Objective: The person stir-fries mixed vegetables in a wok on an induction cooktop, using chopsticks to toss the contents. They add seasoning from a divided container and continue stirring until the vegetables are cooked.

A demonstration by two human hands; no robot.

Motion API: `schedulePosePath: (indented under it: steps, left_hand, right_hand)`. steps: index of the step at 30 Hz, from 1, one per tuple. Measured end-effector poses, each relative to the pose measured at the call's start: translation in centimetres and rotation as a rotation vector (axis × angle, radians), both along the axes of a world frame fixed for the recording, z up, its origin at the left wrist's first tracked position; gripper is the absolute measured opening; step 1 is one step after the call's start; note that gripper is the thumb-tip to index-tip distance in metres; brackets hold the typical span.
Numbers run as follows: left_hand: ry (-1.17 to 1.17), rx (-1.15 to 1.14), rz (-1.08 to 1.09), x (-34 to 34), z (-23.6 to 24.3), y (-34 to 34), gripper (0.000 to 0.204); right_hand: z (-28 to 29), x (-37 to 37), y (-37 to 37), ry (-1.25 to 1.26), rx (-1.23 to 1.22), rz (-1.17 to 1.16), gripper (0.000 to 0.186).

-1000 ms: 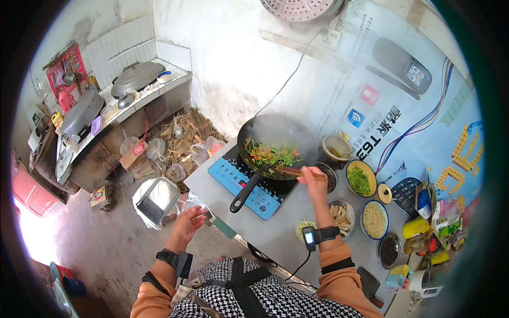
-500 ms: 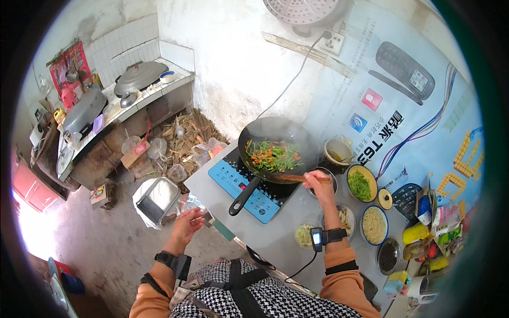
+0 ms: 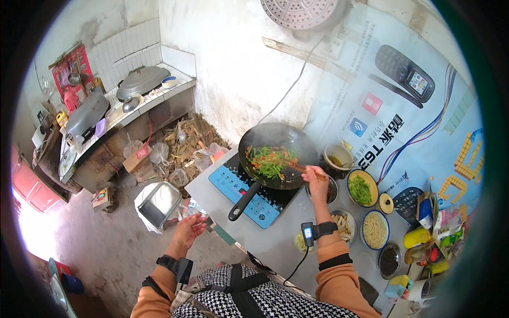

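Note:
Shredded green and orange vegetables [image 3: 270,161] lie in a black wok [image 3: 254,139] on a blue induction cooker [image 3: 241,199]. Steam hangs over the wok. My right hand [image 3: 317,183] is closed round brown wooden chopsticks [image 3: 298,168], whose far ends are among the vegetables. My left hand [image 3: 191,231] holds nothing; its fingers are apart and loosely bent, in the air by the table's left edge. The wok's black handle [image 3: 244,202] points toward me, with neither hand on it.
Right of the wok stand a pot [image 3: 338,158], a bowl of green strips [image 3: 361,186], a bowl of pale shreds [image 3: 375,230] and a dish of dark bits [image 3: 389,261]. Packets and jars [image 3: 432,238] crowd the right edge. A metal-rimmed bin [image 3: 159,204] stands left of the table.
My right hand has shifted slightly up and left, and the chopsticks reach further into the wok. The vegetables are pushed about. My left hand is nearly where it was.

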State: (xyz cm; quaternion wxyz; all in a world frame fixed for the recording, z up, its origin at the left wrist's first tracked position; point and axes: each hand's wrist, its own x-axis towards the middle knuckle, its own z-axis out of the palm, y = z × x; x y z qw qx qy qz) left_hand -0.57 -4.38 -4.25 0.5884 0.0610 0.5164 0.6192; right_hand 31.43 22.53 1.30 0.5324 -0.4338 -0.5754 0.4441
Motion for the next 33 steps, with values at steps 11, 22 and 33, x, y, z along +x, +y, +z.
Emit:
schedulePosePath:
  steps: [11,22,33]
  left_hand:
    - [0.005,0.017,0.031,-0.5,0.1,-0.2,0.023]
    - [0.016,-0.017,0.066,-1.2,-0.4,-0.5,0.024]
    - [0.000,-0.018,0.018,-1.0,-0.1,0.5,0.024]
  right_hand:
    - [-0.1,-4.4,0.1,-0.011,-0.002,0.125,0.018]
    - [0.6,-2.2,1.7,0.031,0.102,-0.117,0.018]
    - [0.2,-4.1,0.6,-0.101,-0.004,0.255,0.015]
